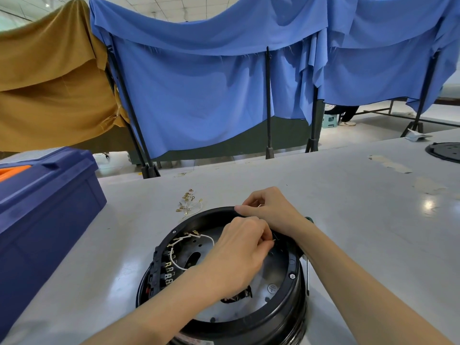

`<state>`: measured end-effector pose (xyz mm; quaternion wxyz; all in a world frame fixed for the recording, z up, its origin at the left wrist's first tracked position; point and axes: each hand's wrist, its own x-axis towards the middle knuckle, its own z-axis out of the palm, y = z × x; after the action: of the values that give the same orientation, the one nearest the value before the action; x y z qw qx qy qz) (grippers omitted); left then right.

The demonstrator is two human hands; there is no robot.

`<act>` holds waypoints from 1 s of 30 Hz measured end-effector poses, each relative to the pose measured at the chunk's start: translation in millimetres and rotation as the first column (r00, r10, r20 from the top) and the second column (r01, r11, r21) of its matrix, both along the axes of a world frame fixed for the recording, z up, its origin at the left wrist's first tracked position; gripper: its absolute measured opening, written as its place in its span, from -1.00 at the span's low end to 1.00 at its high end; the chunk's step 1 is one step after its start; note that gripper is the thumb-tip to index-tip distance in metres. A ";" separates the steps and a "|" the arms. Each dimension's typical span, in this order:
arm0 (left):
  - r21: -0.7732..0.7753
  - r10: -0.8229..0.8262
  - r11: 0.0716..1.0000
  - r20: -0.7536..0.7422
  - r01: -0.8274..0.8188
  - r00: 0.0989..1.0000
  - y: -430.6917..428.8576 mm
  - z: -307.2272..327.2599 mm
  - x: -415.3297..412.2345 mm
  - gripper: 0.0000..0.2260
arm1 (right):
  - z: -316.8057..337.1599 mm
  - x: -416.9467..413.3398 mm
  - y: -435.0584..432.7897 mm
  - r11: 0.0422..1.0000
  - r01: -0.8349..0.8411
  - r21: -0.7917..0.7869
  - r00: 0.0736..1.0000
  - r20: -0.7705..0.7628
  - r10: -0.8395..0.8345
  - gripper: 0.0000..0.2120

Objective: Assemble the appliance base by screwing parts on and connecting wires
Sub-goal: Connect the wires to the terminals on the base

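Observation:
The round black appliance base (293,290) lies open side up on the grey table, near me. A white wire (174,260) loops from brass terminals on its left inner wall. My left hand (239,255) reaches into the base, its fingertips pinched on a small wire end near the far right rim. My right hand (268,210) rests on the far rim with its fingers curled around the same thin wire. What lies under the hands is hidden.
Loose wires with brass terminals (189,202) lie just beyond the base. A dark blue toolbox (49,202) stands at the left. Another black round part (445,151) sits at the far right. A screwdriver shaft (308,275) shows right of the base.

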<state>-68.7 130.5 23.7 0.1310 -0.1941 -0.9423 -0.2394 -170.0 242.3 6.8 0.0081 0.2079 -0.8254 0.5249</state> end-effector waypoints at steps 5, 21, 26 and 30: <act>-0.005 0.008 1.000 0.015 -0.008 1.000 1.6 1.6 -1.3 -0.90 | 0.2 0.7 -0.8 1.000 0.011 0.011 1.000 0.006 -0.011 -0.82; -0.027 0.333 0.942 -0.034 -0.334 0.942 -88.3 28.4 6.7 -0.91 | 3.4 3.6 6.2 1.000 -0.014 -0.005 1.000 -0.007 0.014 -0.72; 0.020 0.322 0.946 0.073 -0.324 0.944 -111.3 25.6 2.5 -0.92 | 18.6 10.7 4.5 0.988 0.057 0.141 0.988 -0.150 -0.036 -0.76; -0.046 0.310 0.951 0.138 -0.307 0.941 -110.2 26.6 -2.6 -0.93 | 47.9 30.9 -0.3 0.987 0.055 0.151 0.956 -0.294 -0.009 -0.88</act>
<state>-71.3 20.3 50.3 0.0966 -0.0280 -0.9708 -0.2180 -139.1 241.9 54.8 0.1219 0.2697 -0.8572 0.4214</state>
